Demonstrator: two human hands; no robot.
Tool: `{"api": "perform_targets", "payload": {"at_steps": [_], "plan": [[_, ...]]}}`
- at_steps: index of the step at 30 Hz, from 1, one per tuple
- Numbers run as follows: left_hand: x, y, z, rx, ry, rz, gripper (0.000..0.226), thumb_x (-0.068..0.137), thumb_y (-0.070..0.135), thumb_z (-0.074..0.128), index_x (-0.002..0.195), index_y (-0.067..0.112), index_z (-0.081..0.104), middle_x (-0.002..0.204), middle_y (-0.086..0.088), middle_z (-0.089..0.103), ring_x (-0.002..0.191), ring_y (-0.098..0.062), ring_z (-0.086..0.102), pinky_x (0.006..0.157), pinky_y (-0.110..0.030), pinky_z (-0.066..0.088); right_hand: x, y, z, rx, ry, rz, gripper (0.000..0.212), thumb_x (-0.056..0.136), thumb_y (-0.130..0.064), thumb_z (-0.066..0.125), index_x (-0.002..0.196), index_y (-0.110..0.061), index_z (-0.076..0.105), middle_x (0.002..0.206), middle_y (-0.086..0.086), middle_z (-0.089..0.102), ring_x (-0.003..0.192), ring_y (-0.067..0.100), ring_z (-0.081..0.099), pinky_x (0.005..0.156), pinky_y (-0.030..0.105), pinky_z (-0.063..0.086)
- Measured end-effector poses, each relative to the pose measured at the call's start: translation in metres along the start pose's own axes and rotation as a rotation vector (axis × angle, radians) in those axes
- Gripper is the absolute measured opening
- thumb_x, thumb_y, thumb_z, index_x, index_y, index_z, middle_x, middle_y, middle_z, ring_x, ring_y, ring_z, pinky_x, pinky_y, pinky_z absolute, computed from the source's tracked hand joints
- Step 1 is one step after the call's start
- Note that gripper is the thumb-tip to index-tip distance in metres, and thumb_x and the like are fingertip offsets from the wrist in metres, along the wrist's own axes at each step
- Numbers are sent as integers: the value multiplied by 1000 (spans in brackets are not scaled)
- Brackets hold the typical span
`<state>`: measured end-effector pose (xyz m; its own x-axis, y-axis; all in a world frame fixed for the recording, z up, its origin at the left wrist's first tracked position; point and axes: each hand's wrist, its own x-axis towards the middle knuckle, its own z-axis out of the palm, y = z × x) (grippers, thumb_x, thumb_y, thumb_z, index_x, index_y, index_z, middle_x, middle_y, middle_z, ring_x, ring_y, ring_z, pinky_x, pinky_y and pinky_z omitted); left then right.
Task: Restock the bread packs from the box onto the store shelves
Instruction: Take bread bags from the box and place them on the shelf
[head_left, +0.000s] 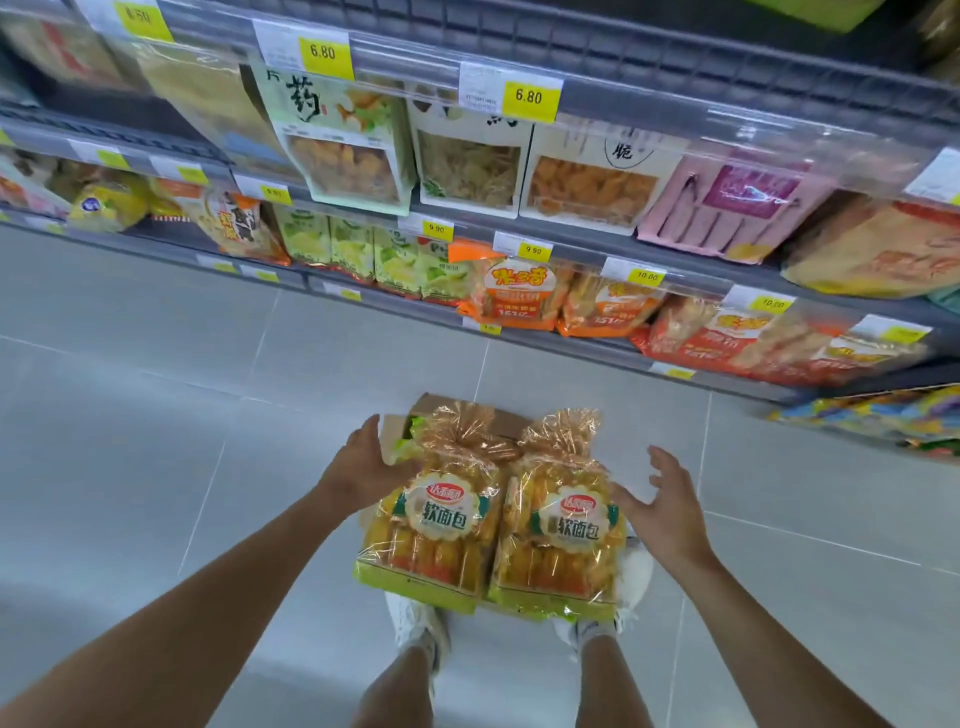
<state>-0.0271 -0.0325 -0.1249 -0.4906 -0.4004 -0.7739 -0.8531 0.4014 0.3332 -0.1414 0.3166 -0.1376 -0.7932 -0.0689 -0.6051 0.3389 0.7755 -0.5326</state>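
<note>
Two clear yellow-and-orange bread packs sit side by side in front of me, the left bread pack (434, 525) and the right bread pack (563, 530), tied tops pointing away. My left hand (363, 467) presses the left pack's outer side. My right hand (670, 509) has its fingers spread, with the thumb side against the right pack. Behind the packs a brown cardboard box (457, 415) stands on the floor, mostly hidden by them. I cannot tell whether the packs rest on the box or hang between my hands.
Grey store shelves (571, 343) run across the top, filled with snack bags and yellow price tags. Orange bags (519, 296) fill the low shelf. Pale floor tiles (156, 415) spread left. My white shoes (421, 629) stand below the packs.
</note>
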Motion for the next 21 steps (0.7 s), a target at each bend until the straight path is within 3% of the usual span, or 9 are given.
{"api": "perform_targets", "payload": {"at_steps": [4, 6, 8, 10, 12, 15, 18, 19, 21], "plan": [[-14, -11, 20, -166, -119, -203, 83, 87, 20, 79, 150, -3, 30, 148, -21, 48, 122, -30, 59, 80, -24, 44, -10, 38, 20, 3, -179, 283, 103, 76, -53, 79, 156, -20, 23, 157, 13, 37, 140, 31, 42, 112, 45, 39], [-18, -16, 28, -257, -173, -237, 75, 87, 5, 77, 148, -7, 36, 144, -22, 48, 82, -13, 68, 65, -14, 49, -14, 47, 28, -1, -225, 346, 105, 77, -50, 79, 157, -19, 19, 159, 14, 35, 141, 32, 42, 113, 45, 39], [-19, -18, 29, -314, -221, -267, 66, 79, -4, 79, 137, -7, 48, 135, -18, 51, 59, -6, 59, 76, -21, 50, -15, 50, 35, -1, -256, 388, 107, 77, -47, 81, 158, -17, 18, 157, 14, 37, 139, 33, 44, 110, 43, 40], [-10, -27, 30, -375, -249, -316, 62, 64, -1, 88, 117, -1, 55, 127, -13, 56, 63, -13, 63, 89, -34, 46, -15, 53, 40, 10, -271, 412, 106, 77, -44, 83, 157, -16, 20, 154, 13, 42, 137, 33, 47, 106, 42, 41], [-2, -34, 30, -403, -241, -335, 77, 69, 6, 90, 133, 4, 47, 133, -14, 60, 88, -22, 66, 89, -36, 50, -15, 52, 43, 18, -266, 422, 103, 77, -39, 83, 156, -14, 22, 152, 12, 45, 135, 32, 48, 104, 41, 42], [11, -46, 33, -356, -224, -327, 91, 73, 19, 91, 148, 12, 39, 134, -14, 60, 104, -27, 59, 66, -31, 44, -13, 50, 42, 33, -246, 451, 105, 73, -38, 86, 155, -13, 26, 150, 11, 48, 134, 32, 49, 100, 38, 44], [11, -46, 33, -353, -235, -355, 86, 74, 22, 90, 145, 14, 43, 128, -14, 60, 106, -29, 58, 80, -37, 43, -11, 50, 39, 45, -258, 480, 109, 59, -47, 89, 150, -15, 39, 143, 10, 55, 128, 30, 55, 94, 38, 48], [12, -47, 33, -342, -246, -357, 83, 75, 21, 89, 144, 14, 44, 124, -14, 61, 102, -27, 58, 80, -37, 43, -10, 52, 38, 62, -270, 478, 100, 54, -48, 89, 141, -15, 52, 133, 7, 63, 119, 27, 61, 89, 35, 52], [14, -48, 34, -328, -266, -353, 81, 76, 19, 89, 144, 14, 45, 115, -12, 62, 91, -23, 59, 74, -33, 44, -11, 53, 34, 81, -290, 455, 60, 63, -36, 89, 116, -15, 69, 110, 4, 73, 100, 20, 68, 74, 31, 53]]}}
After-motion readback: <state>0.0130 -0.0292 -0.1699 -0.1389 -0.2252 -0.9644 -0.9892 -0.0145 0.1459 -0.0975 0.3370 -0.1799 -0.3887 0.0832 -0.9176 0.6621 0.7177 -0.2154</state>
